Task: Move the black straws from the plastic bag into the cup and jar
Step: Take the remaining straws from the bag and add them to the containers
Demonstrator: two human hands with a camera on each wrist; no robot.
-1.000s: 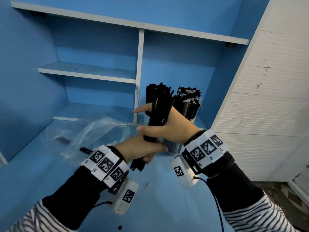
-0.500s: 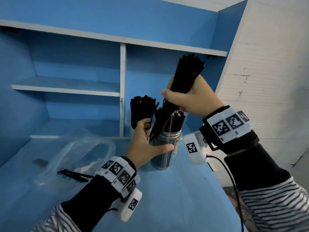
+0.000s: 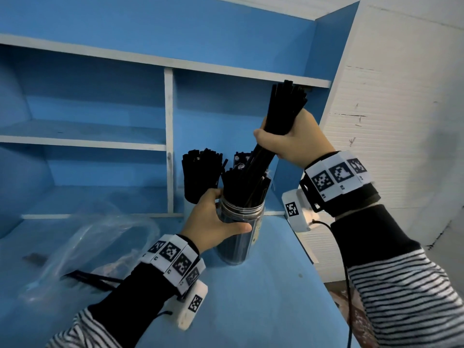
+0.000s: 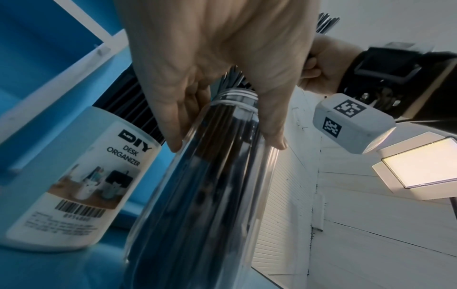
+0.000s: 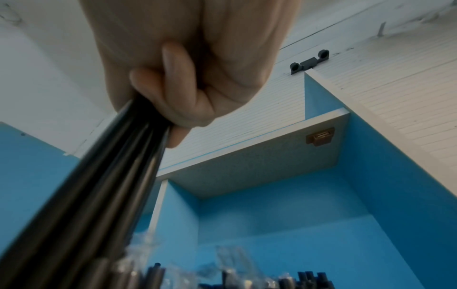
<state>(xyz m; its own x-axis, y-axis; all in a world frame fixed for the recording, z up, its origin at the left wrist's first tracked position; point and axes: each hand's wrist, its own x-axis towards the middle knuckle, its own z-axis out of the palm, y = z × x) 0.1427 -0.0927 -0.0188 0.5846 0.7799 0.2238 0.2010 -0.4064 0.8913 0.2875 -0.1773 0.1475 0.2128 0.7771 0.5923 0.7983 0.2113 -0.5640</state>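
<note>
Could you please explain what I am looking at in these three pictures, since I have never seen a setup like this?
No machine here: a person wears cameras on the head and both wrists. The head view looks down at a blue desk. The left hand holds a clear jar of black straws; the left wrist view shows that grip close up. The right hand grips a bundle of straws above the jar; the right wrist view looks along it. A white cup holds more straws, and a plastic bag lies to the left.
</note>
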